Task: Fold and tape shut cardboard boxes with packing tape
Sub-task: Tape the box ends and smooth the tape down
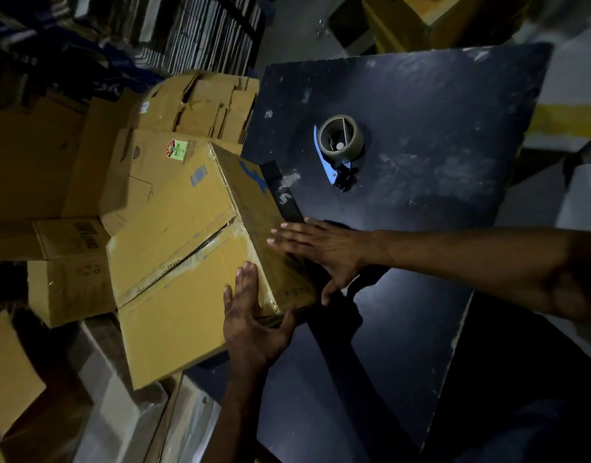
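A brown cardboard box point(180, 248) with blue print lies tilted off the left edge of the dark table point(421, 202), its flaps closed along a taped centre seam. My left hand point(254, 325) presses flat on the box's near corner with its fingers straight. My right hand point(317, 252) lies flat against the box's right side face, fingers spread. A tape dispenser point(341, 145) with a brown tape roll rests on the table beyond the box, untouched.
Stacks of flattened and assembled cardboard boxes point(200, 105) fill the floor to the left and behind the box. More cartons point(73, 289) lie lower left. Shelving with stacked goods point(204, 31) stands at the back. The table's right edge borders a pale floor.
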Demonstrator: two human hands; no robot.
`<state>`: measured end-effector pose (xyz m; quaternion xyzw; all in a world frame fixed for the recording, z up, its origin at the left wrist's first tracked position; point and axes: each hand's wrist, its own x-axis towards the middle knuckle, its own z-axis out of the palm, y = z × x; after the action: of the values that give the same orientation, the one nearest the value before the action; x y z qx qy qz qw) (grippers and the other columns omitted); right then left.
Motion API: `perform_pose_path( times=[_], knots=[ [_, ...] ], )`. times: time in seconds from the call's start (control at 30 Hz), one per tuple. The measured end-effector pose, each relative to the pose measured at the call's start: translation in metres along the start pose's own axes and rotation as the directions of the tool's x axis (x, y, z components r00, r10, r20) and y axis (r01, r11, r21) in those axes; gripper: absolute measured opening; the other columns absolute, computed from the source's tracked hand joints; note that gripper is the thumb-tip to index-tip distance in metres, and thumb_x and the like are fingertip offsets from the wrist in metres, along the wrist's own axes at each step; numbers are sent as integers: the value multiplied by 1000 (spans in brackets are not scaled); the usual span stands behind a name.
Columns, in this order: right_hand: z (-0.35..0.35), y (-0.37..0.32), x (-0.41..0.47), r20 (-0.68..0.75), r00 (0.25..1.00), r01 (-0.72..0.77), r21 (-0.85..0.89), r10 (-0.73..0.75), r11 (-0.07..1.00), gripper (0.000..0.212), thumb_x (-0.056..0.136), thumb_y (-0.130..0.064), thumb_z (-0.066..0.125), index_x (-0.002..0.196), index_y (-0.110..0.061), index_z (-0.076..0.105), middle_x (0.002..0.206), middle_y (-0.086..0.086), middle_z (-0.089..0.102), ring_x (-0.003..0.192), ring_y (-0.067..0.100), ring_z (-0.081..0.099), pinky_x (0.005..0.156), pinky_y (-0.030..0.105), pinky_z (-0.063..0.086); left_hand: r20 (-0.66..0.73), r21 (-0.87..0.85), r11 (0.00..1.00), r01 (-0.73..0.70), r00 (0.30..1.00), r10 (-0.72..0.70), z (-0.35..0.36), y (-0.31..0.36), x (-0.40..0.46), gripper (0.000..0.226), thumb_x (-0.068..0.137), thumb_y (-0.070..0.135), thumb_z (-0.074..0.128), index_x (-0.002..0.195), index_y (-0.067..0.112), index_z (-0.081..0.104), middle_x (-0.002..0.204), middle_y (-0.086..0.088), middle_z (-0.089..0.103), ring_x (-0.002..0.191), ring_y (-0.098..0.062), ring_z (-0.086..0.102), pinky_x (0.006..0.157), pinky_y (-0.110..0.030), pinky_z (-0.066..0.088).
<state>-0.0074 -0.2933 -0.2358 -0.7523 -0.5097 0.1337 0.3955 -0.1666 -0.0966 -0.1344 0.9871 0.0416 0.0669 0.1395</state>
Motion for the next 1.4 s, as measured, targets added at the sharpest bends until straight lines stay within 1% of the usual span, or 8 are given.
perform_pose_path(
  times=[0.17,0.33,0.57,0.7,0.83,1.07,1.27,1.4],
  knots=[
    [27,-13,-17,54,972,-234,281,228,931,150,68,-79,86,167,-36,-18,179,-4,1,164,18,6,132,46,12,12,-59,983,171,985,-171,4,11,0,104,73,45,82,164,10,48,170,-3,46,162,-19,36,134,-56,27],
    [60,-16,-9,-20,908,-380,380,418,844,132,76,-88,64,168,-36,-15,174,2,26,159,24,27,133,45,5,-32,-122,947,299,952,-304,8,10,6,80,82,37,82,157,19,59,161,6,54,155,-11,44,132,-56,32],
    [69,-20,-3,-25,864,-449,413,502,793,125,74,-96,60,168,-41,-1,174,2,25,159,31,23,131,49,20,108,-309,914,264,964,-242,-3,-9,2,65,104,51,67,161,25,54,167,10,49,161,-12,37,135,-58,21],
    [68,-18,-8,-33,877,-411,465,479,784,119,79,-88,67,168,-40,6,173,1,26,158,27,26,130,50,21,258,-23,994,-104,960,107,-10,-27,-5,107,95,57,79,174,13,22,183,-3,15,170,-26,12,136,-55,15],
    [69,-19,-1,-22,869,-445,401,494,801,130,71,-99,58,169,-35,2,174,5,25,158,29,24,131,47,18,217,186,973,-139,971,97,9,-32,-8,103,102,65,61,175,10,13,184,-3,3,170,-26,5,135,-57,18],
    [62,-22,-3,-13,874,-441,400,486,804,117,84,-80,67,170,-30,6,175,4,23,157,26,22,130,40,14,185,238,952,-191,971,148,8,-26,-11,85,113,60,38,174,6,16,184,-8,7,170,-28,9,134,-59,22],
    [69,-22,4,39,876,-468,314,481,826,117,83,-92,53,169,-32,1,176,3,18,160,27,21,132,47,9,62,189,967,-169,985,160,12,-14,-12,69,114,37,50,169,1,30,180,-14,23,168,-33,21,128,-65,31],
    [67,-26,4,-15,898,-408,347,440,844,109,88,-92,42,170,-35,-2,179,-2,-4,165,22,-5,132,47,-3,75,152,977,-152,987,142,11,-14,-17,68,116,42,47,169,2,33,180,-12,25,167,-32,24,126,-66,33]
  ],
)
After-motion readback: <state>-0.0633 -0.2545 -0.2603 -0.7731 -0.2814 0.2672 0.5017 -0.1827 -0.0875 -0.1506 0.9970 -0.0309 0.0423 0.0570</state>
